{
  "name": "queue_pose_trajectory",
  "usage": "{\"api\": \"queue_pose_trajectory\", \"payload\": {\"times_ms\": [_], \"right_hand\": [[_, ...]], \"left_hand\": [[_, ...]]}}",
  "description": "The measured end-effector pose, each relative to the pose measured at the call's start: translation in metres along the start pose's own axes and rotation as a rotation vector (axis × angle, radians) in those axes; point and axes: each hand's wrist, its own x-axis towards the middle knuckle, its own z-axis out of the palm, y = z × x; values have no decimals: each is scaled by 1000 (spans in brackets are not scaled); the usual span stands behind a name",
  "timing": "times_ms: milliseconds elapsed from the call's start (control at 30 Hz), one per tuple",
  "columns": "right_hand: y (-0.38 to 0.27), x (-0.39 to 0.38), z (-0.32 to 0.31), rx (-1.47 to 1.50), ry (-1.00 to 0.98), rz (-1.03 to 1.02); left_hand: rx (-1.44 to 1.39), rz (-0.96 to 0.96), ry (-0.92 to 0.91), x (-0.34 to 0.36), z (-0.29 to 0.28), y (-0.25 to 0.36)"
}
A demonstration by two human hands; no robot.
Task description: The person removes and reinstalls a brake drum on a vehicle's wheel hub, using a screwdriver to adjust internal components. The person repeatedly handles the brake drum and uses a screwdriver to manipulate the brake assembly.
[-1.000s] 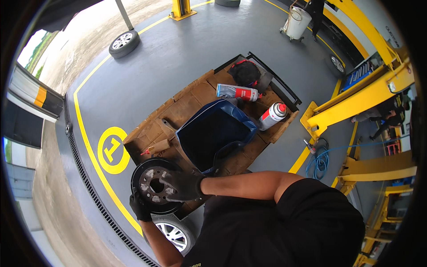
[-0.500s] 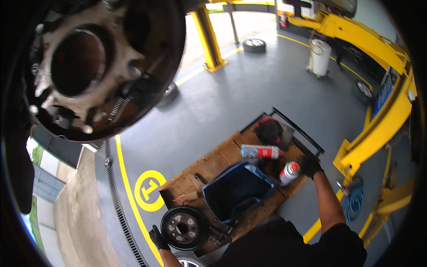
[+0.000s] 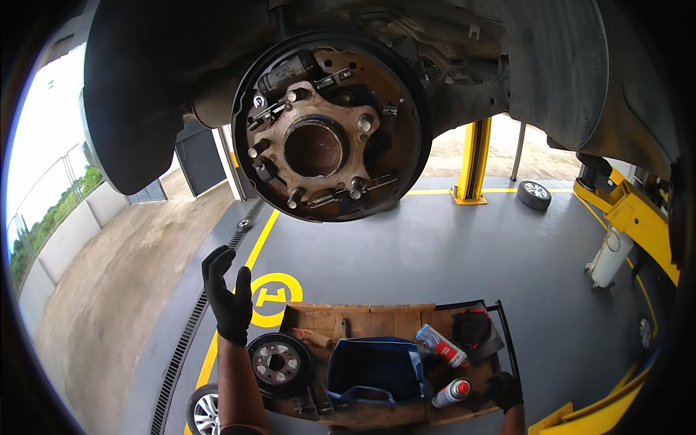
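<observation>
My left hand (image 3: 230, 297), in a black glove, is raised with thumb and fingers apart and nothing in it. It is below and left of the wheel hub (image 3: 314, 148), whose backing plate (image 3: 413, 138) carries springs and a small cylinder. My right hand (image 3: 505, 391), also gloved, is at the right end of a cardboard-covered cart (image 3: 391, 317), beside a spray can with a red cap (image 3: 453, 392); its dark fingers are hard to make out. A second, blue and red can (image 3: 442, 346) lies behind. A brake drum (image 3: 278, 368) and a blue tub (image 3: 375, 371) also rest on the cart.
The raised car's underbody (image 3: 464, 36) hangs overhead. Yellow lift posts (image 3: 475, 159) and a lift arm (image 3: 638, 221) stand beyond. Wheels (image 3: 535, 195) lie on the grey floor. A drain grate (image 3: 185, 341) runs along the left. A black cart handle (image 3: 510, 341) rises at right.
My view has swung up and left, bringing the whole hub in. My left hand has risen from beside the brake drum toward the hub. The right hand is still at the cart's right end.
</observation>
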Motion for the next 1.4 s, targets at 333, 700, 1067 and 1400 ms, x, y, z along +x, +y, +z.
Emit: {"api": "queue_pose_trajectory", "payload": {"times_ms": [333, 700, 1067, 1400], "right_hand": [[-295, 64, -172, 1017, 155, -348], [-467, 72, -188, 762, 357, -801], [-565, 64, -287, -75, 795, -1102], [-592, 51, -242, 32, 974, -1187]], "left_hand": [[-66, 681, 48, 181, 2, 154], [-217, 641, 153, 179, 82, 139], [-500, 557, 126, 193, 53, 140], [-308, 721, -22, 248, 39, 116]]}}
